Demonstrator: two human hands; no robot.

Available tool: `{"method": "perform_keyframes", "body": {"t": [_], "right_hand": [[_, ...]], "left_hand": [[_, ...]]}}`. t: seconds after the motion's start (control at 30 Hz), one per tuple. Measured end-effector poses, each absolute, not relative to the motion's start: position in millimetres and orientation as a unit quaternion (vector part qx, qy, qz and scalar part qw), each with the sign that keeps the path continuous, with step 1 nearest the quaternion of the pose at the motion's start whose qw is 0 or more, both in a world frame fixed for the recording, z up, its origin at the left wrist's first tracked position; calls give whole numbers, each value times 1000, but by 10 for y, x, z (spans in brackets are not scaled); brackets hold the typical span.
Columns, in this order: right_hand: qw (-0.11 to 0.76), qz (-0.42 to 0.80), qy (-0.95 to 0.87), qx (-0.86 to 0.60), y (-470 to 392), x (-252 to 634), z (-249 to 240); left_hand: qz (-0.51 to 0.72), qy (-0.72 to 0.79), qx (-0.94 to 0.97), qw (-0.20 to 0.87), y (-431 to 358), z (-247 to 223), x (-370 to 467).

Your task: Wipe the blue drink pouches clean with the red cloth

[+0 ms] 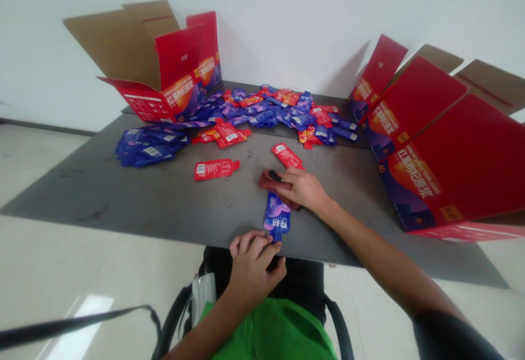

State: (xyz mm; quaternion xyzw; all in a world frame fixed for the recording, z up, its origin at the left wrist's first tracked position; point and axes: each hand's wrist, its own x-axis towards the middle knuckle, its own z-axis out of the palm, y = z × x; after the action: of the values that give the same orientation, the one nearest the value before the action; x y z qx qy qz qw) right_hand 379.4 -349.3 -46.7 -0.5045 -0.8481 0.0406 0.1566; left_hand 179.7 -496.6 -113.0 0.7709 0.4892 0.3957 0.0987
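A blue pouch [275, 215] lies flat near the table's front edge, its narrow end toward me. My left hand [255, 259] has curled fingers at that narrow end, pressing it at the edge. Bunched in my right hand [307, 187] is a reddish-brown cloth [268, 182], which covers the far end of the pouch. A small black patch shows at the cloth's top, and I cannot make out what it is. Just beyond the right hand lies a red pouch [287, 155]. Another red pouch [215, 169] rests to the left.
A long heap of blue and red pouches [262, 111] spreads along the back of the grey table [172, 201]. At left, blue pouches [150, 145] form a separate pile. Open red cartons stand at the left [180, 89] and right [443, 157], flaps up. A wall is behind.
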Motion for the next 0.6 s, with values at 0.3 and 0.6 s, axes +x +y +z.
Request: {"method": "perform_keyframes", "body": {"t": [0.3, 0.6], "right_hand": [[204, 90, -889, -399, -4068, 3676, -443], [159, 22, -861, -483, -3429, 3797, -342]], "left_hand": [[395, 497, 767, 94, -4969, -1127, 1805], [400, 499, 762, 99, -4965, -1103, 1813]]}}
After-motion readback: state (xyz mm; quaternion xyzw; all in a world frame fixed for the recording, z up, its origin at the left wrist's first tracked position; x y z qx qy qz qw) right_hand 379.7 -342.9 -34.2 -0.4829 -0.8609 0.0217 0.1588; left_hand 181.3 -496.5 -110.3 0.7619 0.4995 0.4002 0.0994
